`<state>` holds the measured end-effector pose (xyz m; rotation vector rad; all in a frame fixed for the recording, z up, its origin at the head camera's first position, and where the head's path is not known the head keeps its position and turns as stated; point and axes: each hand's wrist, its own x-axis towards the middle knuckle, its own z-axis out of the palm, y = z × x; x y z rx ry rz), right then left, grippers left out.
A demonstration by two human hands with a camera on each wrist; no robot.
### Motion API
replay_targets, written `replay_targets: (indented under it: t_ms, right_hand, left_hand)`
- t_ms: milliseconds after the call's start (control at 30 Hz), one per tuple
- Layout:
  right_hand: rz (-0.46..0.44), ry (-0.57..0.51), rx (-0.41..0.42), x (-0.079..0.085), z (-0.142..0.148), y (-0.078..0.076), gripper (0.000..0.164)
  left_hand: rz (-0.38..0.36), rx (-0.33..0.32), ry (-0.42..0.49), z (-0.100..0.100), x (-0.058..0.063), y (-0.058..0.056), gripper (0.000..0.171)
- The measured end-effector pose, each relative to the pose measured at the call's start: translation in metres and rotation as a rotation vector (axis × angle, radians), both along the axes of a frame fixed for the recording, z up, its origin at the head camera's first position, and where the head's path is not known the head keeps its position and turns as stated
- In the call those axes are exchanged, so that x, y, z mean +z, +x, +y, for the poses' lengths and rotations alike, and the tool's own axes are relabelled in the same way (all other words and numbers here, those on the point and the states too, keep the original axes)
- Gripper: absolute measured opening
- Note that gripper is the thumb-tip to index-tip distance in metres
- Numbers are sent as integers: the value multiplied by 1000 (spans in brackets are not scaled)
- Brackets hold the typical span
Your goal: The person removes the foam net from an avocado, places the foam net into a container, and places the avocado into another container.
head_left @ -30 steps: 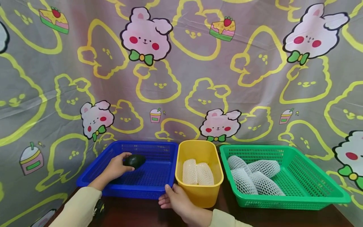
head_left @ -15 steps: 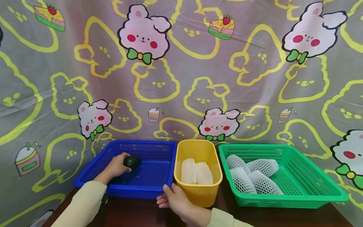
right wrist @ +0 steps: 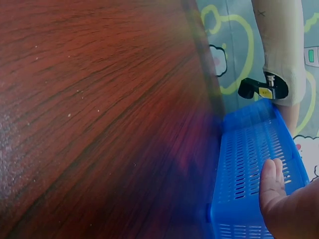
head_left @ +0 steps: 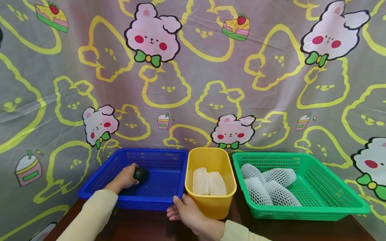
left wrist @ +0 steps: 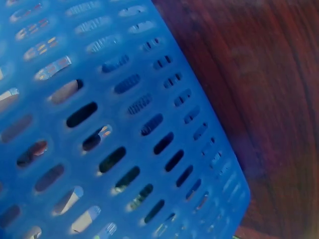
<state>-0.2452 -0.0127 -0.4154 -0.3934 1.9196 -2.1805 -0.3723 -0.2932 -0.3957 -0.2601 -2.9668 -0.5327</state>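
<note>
The left hand holds the dark fruit low in the blue basket at left; the right hand, fingers loose, is at its near right corner, perhaps steadying it.

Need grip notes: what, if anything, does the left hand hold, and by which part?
The left hand holds a dark green, rounded fruit by its left end.

A tabletop of dark grained wood is seen, screened behind and at both sides by a creased hanging cloth in a childlike cartoon print; whether it is found in a home, a shop or a workplace cannot be told.
</note>
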Motion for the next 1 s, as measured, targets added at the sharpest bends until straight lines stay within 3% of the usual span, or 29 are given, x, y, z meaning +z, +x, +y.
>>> replay_targets:
  t_ms: [167, 367, 700, 1000]
  right_hand:
    - [-4, 2, 3, 1, 0, 0, 20]
    - [-3, -15, 11, 1, 1, 0, 20]
    - [5, -24, 10, 1, 1, 1, 19]
    - [-14, -1, 6, 1, 1, 0, 20]
  left_hand:
    - [-25, 19, -47, 0, -1, -1, 58]
    - [-3, 6, -79, -1, -2, 0, 57]
    - [0, 3, -76, -4, -4, -1, 63]
    - [-49, 42, -71, 0, 0, 2, 71]
